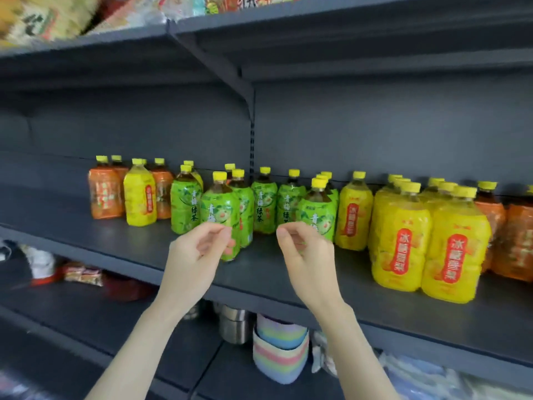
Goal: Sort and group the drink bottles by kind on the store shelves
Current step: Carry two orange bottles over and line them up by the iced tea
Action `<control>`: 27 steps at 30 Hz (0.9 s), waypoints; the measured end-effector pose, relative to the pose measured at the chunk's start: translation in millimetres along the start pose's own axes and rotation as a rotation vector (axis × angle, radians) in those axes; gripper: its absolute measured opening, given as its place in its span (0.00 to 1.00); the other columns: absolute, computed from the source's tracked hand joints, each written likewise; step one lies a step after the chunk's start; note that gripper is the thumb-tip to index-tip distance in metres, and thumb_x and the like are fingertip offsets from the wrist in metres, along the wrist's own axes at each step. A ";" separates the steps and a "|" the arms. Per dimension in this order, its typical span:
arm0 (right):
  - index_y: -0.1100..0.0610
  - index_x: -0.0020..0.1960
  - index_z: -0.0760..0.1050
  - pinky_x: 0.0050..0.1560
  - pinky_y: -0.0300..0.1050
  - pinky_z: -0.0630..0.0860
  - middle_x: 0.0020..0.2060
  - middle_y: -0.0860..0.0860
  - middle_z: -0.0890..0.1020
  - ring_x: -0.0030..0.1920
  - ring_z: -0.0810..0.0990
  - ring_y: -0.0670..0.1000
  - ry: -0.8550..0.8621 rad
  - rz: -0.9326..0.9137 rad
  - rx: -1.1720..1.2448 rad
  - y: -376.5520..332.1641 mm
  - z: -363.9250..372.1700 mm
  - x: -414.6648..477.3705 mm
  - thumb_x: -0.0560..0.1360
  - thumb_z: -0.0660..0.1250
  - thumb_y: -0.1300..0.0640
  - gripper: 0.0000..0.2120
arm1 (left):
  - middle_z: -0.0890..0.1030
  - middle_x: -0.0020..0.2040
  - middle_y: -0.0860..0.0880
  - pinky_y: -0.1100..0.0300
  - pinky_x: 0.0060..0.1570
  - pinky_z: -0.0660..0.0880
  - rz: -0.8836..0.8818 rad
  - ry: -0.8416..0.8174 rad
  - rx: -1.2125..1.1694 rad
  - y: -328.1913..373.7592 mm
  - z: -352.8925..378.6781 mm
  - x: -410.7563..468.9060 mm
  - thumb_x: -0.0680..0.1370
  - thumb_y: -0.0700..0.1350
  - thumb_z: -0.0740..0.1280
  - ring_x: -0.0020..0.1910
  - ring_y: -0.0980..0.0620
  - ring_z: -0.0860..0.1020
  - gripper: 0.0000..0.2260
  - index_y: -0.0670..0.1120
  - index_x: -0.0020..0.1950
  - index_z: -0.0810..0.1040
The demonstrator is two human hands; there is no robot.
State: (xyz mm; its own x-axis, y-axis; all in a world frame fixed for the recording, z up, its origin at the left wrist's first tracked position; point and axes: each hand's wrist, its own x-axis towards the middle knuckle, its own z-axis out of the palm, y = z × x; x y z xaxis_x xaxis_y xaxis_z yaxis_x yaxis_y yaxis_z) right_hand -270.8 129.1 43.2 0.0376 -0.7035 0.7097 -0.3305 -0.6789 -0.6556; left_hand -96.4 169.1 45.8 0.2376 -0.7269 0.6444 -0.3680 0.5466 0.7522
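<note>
Head view: green bottles [219, 207] just behind curled fingers [214, 227].

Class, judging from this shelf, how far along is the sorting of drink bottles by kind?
Done: the green bottles stand together mid-shelf, with most yellow bottles to their right. In hand: nothing; the left hand and right hand hover empty by the green ones. Left: one stray yellow bottle sits among the left orange bottles, and the far-right orange bottles stand apart from them.
</note>
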 end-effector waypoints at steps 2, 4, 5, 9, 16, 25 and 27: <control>0.54 0.49 0.79 0.45 0.30 0.74 0.41 0.44 0.82 0.45 0.79 0.41 0.007 -0.011 0.028 5.4 31.6 15.6 0.79 0.65 0.58 0.05 | 0.84 0.39 0.54 0.73 0.40 0.73 0.007 0.002 0.022 -23.2 -16.5 18.9 0.78 0.42 0.66 0.37 0.56 0.83 0.04 0.47 0.46 0.81; 0.56 0.50 0.80 0.46 0.33 0.75 0.42 0.46 0.83 0.44 0.80 0.43 0.002 -0.010 0.040 12.7 64.2 29.1 0.80 0.64 0.57 0.06 | 0.84 0.39 0.54 0.73 0.40 0.73 -0.005 0.012 0.040 -48.9 -32.8 33.5 0.78 0.42 0.66 0.37 0.56 0.83 0.05 0.48 0.46 0.81; 0.56 0.51 0.80 0.47 0.35 0.76 0.43 0.46 0.83 0.44 0.80 0.43 -0.010 -0.003 0.041 15.6 80.6 37.4 0.80 0.64 0.57 0.06 | 0.84 0.38 0.54 0.73 0.40 0.73 -0.019 0.024 0.041 -61.0 -41.8 41.6 0.78 0.41 0.66 0.37 0.56 0.83 0.05 0.47 0.46 0.81; 0.55 0.51 0.80 0.47 0.38 0.77 0.42 0.46 0.83 0.44 0.80 0.42 -0.036 -0.002 0.047 19.5 150.0 75.6 0.80 0.64 0.55 0.07 | 0.84 0.38 0.52 0.74 0.40 0.72 -0.041 0.055 0.094 -103.8 -84.1 83.0 0.78 0.41 0.66 0.37 0.56 0.83 0.05 0.47 0.46 0.81; 0.54 0.49 0.79 0.44 0.37 0.75 0.40 0.46 0.82 0.40 0.79 0.42 -0.080 -0.042 0.085 10.0 271.1 128.0 0.79 0.65 0.56 0.06 | 0.84 0.40 0.55 0.75 0.41 0.71 -0.009 0.112 0.152 -170.6 -170.1 156.4 0.78 0.43 0.66 0.39 0.57 0.83 0.05 0.50 0.47 0.81; 0.55 0.48 0.79 0.40 0.38 0.78 0.38 0.45 0.81 0.38 0.79 0.41 -0.005 -0.025 0.033 -5.8 420.2 164.6 0.79 0.65 0.57 0.05 | 0.83 0.46 0.54 0.73 0.44 0.73 0.008 0.098 0.118 -281.5 -274.5 235.8 0.78 0.42 0.66 0.46 0.59 0.80 0.07 0.55 0.48 0.79; 0.57 0.49 0.79 0.42 0.46 0.80 0.40 0.48 0.83 0.39 0.80 0.43 0.009 0.016 -0.007 -7.2 451.4 170.5 0.79 0.65 0.57 0.06 | 0.81 0.50 0.54 0.77 0.43 0.70 -0.009 0.100 0.130 -303.0 -292.9 251.0 0.78 0.43 0.66 0.48 0.65 0.78 0.06 0.53 0.52 0.78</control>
State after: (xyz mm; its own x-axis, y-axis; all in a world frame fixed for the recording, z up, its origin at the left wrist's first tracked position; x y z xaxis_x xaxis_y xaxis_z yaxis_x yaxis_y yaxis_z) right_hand 163.6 -80.6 52.4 0.0238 -0.7120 0.7018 -0.3374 -0.6665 -0.6648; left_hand 338.1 -57.1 19.9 0.3275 -0.6829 0.6530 -0.4768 0.4772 0.7382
